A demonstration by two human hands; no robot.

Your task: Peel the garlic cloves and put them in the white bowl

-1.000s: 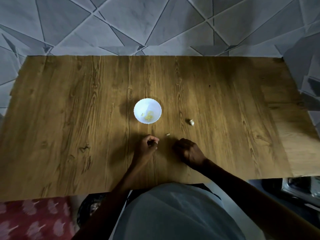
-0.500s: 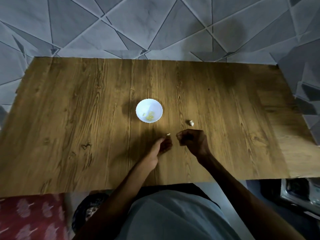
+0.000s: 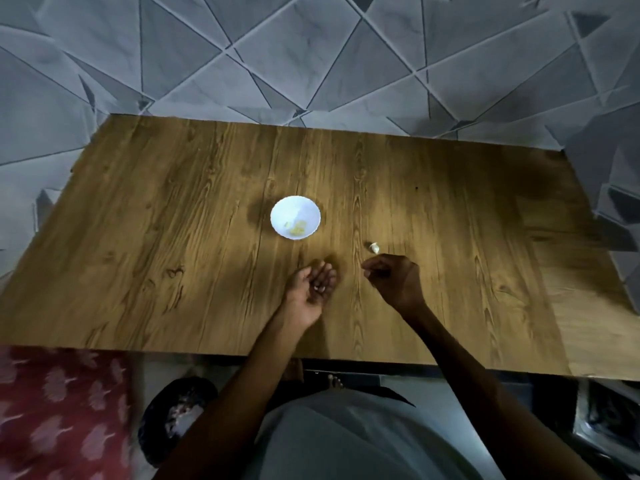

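Pale scrap (image 3: pixel 319 289) now in upturned left hand (image 3: pixel 310 287)

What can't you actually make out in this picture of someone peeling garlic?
Head view, dim light:
- Small pale bit in the open left hand: too small to tell clove from skin.
- Right hand: curled fingers hide whatever it pinches.
- Yellowish pieces in the white bowl: too small to count.
- Garlic clove on the table: peeled or not, unclear.

Hands (image 3: pixel 349 282) nr white bowl (image 3: pixel 295 217)
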